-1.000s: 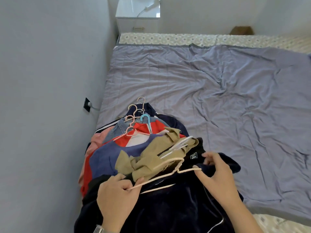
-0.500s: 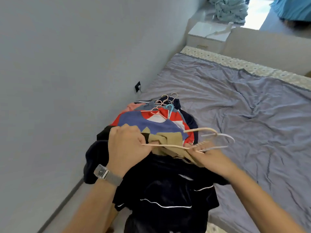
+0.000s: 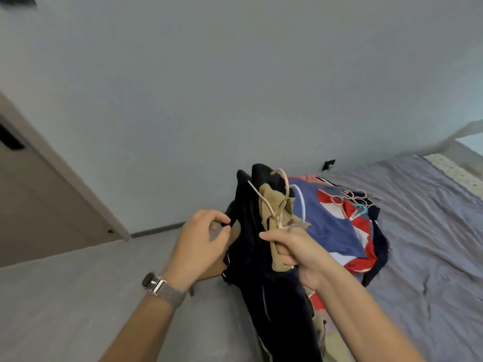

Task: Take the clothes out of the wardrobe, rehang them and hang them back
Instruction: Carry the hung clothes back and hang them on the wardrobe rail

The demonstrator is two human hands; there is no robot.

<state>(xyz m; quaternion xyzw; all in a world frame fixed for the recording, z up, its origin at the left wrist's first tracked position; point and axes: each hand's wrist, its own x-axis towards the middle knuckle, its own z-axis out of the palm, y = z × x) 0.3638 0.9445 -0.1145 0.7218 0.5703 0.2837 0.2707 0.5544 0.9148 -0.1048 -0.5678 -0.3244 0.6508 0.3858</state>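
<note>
From the head camera, the right hand (image 3: 295, 253) is curled tight round a bunch of hangers (image 3: 279, 202) together with a tan garment (image 3: 277, 218), held up above the edge of the bed (image 3: 431, 231). The hangers' long arms run steeply upward from the fist, tilted toward the wall (image 3: 235, 87), with a beige hook curving at the top and a white one beside it. A dark navy garment (image 3: 264, 270) hangs lengthwise from the same bundle, its long axis nearly vertical, trailing down past the bottom edge of the view. The left hand (image 3: 201, 241), with a watch (image 3: 156, 283) on its wrist, pinches a fold of the navy garment's edge between thumb and fingertips. Behind the hands, a pile of clothes (image 3: 337, 226) in blue, red and white lies flat on the bed, its hanger hooks (image 3: 352, 198) clustered at the far end, pointing toward the head of the bed. A door (image 3: 39, 192) stands at the left.
</note>
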